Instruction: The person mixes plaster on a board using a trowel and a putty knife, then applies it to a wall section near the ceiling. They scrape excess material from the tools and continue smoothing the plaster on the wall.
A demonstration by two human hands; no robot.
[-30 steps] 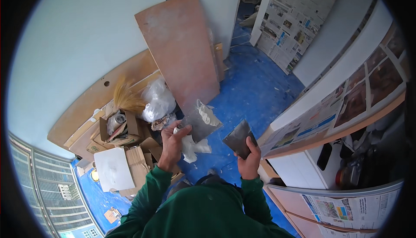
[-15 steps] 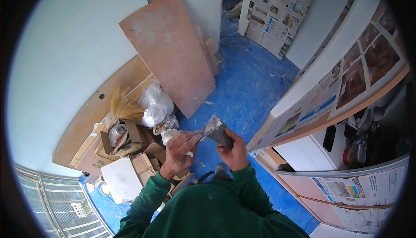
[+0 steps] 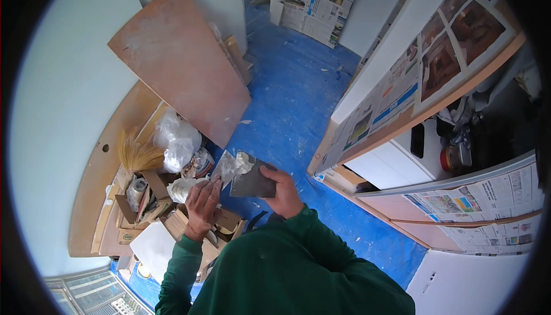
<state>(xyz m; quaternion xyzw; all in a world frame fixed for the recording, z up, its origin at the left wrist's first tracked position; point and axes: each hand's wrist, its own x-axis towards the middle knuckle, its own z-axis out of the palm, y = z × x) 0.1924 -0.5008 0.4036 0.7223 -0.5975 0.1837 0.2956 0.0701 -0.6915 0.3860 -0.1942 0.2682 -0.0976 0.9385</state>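
My left hand [image 3: 204, 203] is closed on a putty knife with a broad, pale-smeared blade [image 3: 227, 166]; its handle is hidden by my fingers. Beside it, my right hand [image 3: 282, 191] grips a flat dark grey plate [image 3: 252, 182], thumb on top and fingers underneath. A lump of white putty [image 3: 245, 162] sits on the plate's far left corner, where the knife's blade meets or overlaps it. Just left of my left hand shows a crumpled white thing [image 3: 182, 189]; whether my hand touches it, I cannot tell.
Cardboard boxes [image 3: 152, 200], a straw broom [image 3: 138, 153] and a clear plastic bag [image 3: 175, 137] lie to the left. Behind them leans a large brown board [image 3: 183, 62]. Blue sheeting [image 3: 287, 85] covers the floor. A newspaper-covered cabinet [image 3: 396, 105] stands at the right.
The view has shifted, so the room slides left. The plate is now turned flatter, its face and putty lump showing. The knife has swung to the plate's left corner.
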